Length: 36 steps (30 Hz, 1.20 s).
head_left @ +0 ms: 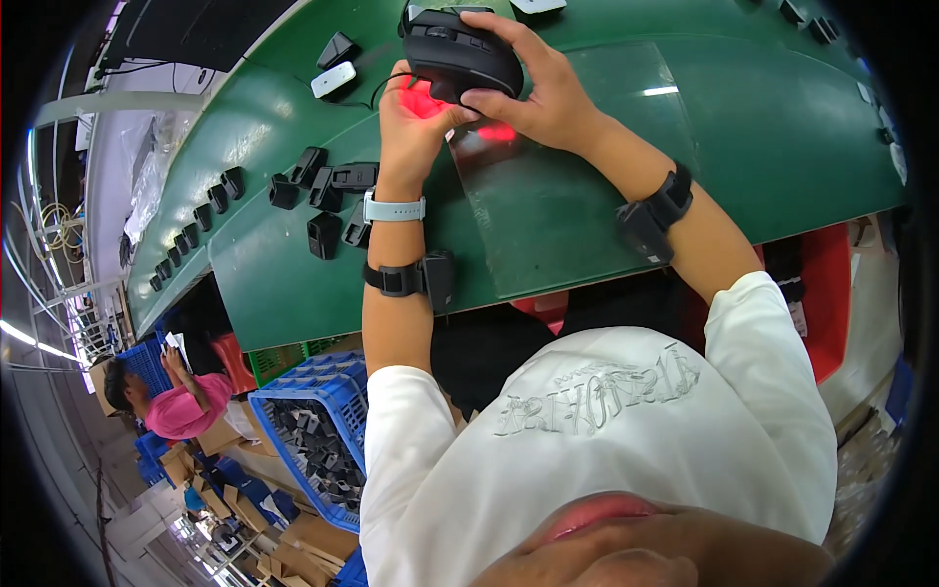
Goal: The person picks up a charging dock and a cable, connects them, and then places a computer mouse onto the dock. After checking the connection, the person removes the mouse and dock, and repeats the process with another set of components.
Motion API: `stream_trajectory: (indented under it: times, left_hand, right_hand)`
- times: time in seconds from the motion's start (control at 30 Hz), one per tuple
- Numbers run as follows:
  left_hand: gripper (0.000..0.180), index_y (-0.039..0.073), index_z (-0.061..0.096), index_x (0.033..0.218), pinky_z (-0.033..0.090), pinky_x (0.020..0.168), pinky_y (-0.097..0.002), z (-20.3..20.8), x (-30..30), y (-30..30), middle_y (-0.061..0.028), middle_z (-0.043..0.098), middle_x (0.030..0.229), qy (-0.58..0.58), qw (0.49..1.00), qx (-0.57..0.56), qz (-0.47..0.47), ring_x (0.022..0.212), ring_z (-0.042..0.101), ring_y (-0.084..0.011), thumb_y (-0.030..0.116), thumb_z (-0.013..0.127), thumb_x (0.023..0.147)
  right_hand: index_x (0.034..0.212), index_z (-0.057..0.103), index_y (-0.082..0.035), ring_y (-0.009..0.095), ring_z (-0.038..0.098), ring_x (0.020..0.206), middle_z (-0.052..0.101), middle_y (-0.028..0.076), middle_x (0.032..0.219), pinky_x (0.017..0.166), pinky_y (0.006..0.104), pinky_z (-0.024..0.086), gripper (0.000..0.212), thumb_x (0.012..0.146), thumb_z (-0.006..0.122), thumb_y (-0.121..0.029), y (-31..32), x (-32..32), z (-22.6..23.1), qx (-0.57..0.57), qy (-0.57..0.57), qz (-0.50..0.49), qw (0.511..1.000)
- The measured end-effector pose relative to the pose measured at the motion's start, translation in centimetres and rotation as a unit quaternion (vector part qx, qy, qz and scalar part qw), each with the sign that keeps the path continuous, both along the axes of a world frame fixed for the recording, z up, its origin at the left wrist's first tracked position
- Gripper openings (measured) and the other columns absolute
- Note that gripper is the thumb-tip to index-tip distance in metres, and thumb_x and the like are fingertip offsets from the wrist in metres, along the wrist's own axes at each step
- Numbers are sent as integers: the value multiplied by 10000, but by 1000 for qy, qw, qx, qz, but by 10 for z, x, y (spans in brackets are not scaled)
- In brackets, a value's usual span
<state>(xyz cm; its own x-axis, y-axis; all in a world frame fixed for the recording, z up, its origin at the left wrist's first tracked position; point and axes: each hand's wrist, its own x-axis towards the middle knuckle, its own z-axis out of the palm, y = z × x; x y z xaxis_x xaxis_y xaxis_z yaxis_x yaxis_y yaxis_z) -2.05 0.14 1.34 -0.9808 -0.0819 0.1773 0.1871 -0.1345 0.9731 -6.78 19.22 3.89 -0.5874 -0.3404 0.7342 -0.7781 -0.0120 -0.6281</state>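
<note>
At the top of the head view, my right hand (533,93) grips a rounded black device (460,57) shaped like a computer mouse, fingers over its far side and thumb against the near side. Red light glows beneath it. Just left of and below the device, my left hand (416,122) is curled with its thumb reaching right, and the red light falls on its palm. A small pale edge shows below that thumb; what it belongs to cannot be made out. The device partly hides the left fingers. Both hands are above the green table (548,215).
Several black plastic parts (323,186) lie left of my left forearm, with a row of similar ones (201,217) farther left. A white device (334,80) and a thin cable lie near the hands. Below stand a blue crate (323,377) of black parts and a red bin (829,303).
</note>
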Motion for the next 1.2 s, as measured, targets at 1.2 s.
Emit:
stream_trajectory:
  times: [1.2]
  left_hand:
    - [486, -22, 563, 1144, 542, 830, -291, -23, -1, -12, -69, 665, 1050, 36, 999, 6, 20, 913, 646, -141, -73, 680, 674]
  right_hand:
    - [1346, 528, -68, 271, 646, 1096, 628, 115, 1251, 963, 365, 525, 792, 657, 905, -172, -4, -6, -24, -25, 30, 34, 999]
